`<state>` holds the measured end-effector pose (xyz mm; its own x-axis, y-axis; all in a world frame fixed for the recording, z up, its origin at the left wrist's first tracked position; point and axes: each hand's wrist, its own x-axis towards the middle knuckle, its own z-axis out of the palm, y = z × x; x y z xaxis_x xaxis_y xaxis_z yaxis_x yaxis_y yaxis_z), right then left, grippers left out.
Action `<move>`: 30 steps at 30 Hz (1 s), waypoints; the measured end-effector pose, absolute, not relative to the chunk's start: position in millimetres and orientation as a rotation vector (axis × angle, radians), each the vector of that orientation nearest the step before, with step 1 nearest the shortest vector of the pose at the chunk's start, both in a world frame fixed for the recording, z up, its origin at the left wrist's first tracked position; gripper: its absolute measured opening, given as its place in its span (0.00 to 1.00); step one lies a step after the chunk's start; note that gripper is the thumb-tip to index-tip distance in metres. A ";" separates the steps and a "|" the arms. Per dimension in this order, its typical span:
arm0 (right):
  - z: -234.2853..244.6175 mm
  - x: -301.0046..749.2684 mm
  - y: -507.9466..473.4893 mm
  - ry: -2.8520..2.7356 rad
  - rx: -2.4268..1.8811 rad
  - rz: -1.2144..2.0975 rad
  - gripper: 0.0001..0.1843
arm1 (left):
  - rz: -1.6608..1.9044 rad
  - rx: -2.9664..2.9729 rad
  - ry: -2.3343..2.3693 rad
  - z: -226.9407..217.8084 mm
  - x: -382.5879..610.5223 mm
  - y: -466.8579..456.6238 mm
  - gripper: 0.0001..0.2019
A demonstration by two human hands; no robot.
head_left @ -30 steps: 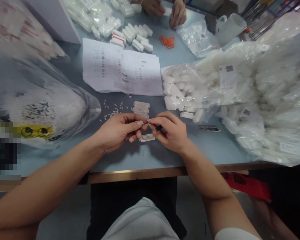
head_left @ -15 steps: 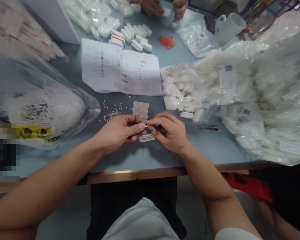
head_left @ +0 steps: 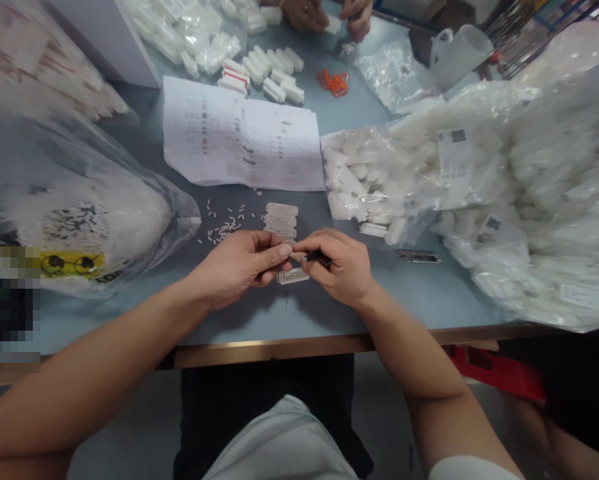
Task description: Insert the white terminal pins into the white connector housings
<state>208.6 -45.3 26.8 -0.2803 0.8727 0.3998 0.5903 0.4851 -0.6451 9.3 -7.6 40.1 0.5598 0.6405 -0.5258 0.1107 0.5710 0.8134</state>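
My left hand point(head_left: 246, 263) is closed, its thumb and forefinger pinching a tiny pale piece point(head_left: 296, 255) that is mostly hidden. My right hand point(head_left: 340, 265) meets it fingertip to fingertip and grips a small black-handled tool point(head_left: 318, 258); its working end is too small to make out. Just below the fingers lies a white connector strip point(head_left: 293, 276) with rows of holes, partly covered by the hands. Behind them, several similar connector strips point(head_left: 281, 219) sit stacked in a column. Scattered tiny white pieces point(head_left: 225, 228) lie beyond my left hand.
A printed sheet point(head_left: 244, 140) lies beyond the strips. Bags of white parts point(head_left: 364, 173) crowd the right, near a small metal tool point(head_left: 418, 256). A large plastic bag point(head_left: 104, 213) stands left. Across the table, a co-worker's hands point(head_left: 356, 17) are near orange pieces point(head_left: 333, 83).
My hands stay together in nearly the same place. The black-handled tool and right fingers have shifted very slightly. The co-worker's hands have moved a little.
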 end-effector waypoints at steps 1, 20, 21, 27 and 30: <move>26.7 208.1 -45.5 -1.986 -1.216 0.492 0.12 | 0.367 0.941 0.950 40.9 9.5 -7.7 0.13; 26.5 211.6 -46.5 -2.045 -1.128 0.494 0.16 | 0.389 0.959 0.910 39.9 7.6 -9.0 0.09; 26.7 211.4 -46.5 -2.047 -1.125 0.497 0.17 | 0.388 0.967 0.920 39.6 7.7 -9.0 0.09; 26.4 210.5 -45.5 -2.026 -1.170 0.463 0.17 | 0.386 1.038 0.960 40.1 8.1 -8.3 0.07; 24.3 210.7 -45.4 -2.052 -1.162 0.402 0.17 | 0.409 1.075 0.963 40.5 7.9 -8.3 0.08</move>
<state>210.7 -45.4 24.3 -0.3235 0.8360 0.4432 0.6071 0.5426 -0.5805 7.9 -8.3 40.5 0.5476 0.6997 -0.4589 0.1554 0.4539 0.8774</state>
